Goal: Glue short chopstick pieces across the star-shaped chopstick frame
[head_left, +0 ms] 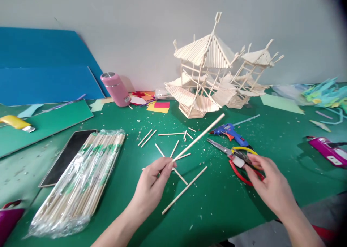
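Note:
My left hand (154, 180) pinches a thin round wooden chopstick (199, 137) near its lower end; the stick slants up to the right. My right hand (271, 183) has its thumb and fingers at the handles of a pair of scissors (235, 158), one loop red and one yellow. The blades point to the upper left, slightly apart. Another whole chopstick (184, 191) lies on the green table between my hands. Beyond my left hand, short cut sticks (175, 148) fan out in a star-like layout, its middle partly hidden by that hand.
A blue glue gun (234, 134) lies behind the scissors. Two stick-built pavilion models (203, 57) stand at the back. To the left are a plastic-wrapped chopstick bundle (81, 178), a dark tablet-like panel (63, 160), a yellow cutter (16, 122) and a pink bottle (116, 90).

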The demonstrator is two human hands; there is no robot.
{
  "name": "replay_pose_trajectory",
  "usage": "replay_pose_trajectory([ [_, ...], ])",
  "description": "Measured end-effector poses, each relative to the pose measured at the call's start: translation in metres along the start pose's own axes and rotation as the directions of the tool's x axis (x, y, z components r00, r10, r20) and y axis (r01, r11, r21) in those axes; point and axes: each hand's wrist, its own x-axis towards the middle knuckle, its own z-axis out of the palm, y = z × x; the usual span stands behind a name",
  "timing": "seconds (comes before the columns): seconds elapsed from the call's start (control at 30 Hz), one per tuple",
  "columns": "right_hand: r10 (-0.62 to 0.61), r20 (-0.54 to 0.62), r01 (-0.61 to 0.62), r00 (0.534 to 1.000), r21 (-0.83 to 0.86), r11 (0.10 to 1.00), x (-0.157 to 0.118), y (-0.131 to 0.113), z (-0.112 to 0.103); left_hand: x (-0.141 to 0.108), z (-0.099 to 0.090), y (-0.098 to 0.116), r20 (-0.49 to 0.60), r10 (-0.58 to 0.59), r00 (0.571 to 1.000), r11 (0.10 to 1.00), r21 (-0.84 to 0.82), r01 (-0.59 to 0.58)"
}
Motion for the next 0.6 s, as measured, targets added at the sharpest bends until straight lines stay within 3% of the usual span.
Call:
replay_pose_trajectory([
  [0.1,-0.057,0.144,0.076,0.988,-0.13,0.989,-0.002,0.015,0.007,0.007,0.007,0.0,0.007,-0.116,0.993,0.954,-0.277,0.113],
  [0.23,-0.046,0.208,0.119,0.977,-0.35,0.929,0.007,0.016,0.007,0.014,0.015,-0.008,0.054,-0.123,0.991,0.824,-0.551,0.132],
  [0.37,-0.018,0.29,0.157,0.957,-0.463,0.873,0.019,0.02,0.004,0.014,0.019,-0.021,0.068,-0.158,0.985,0.77,-0.616,0.166],
  [0.6,0.038,0.367,0.087,0.929,-0.319,0.944,0.022,0.024,-0.001,0.011,0.019,-0.028,0.082,-0.168,0.982,0.76,-0.624,0.182],
])
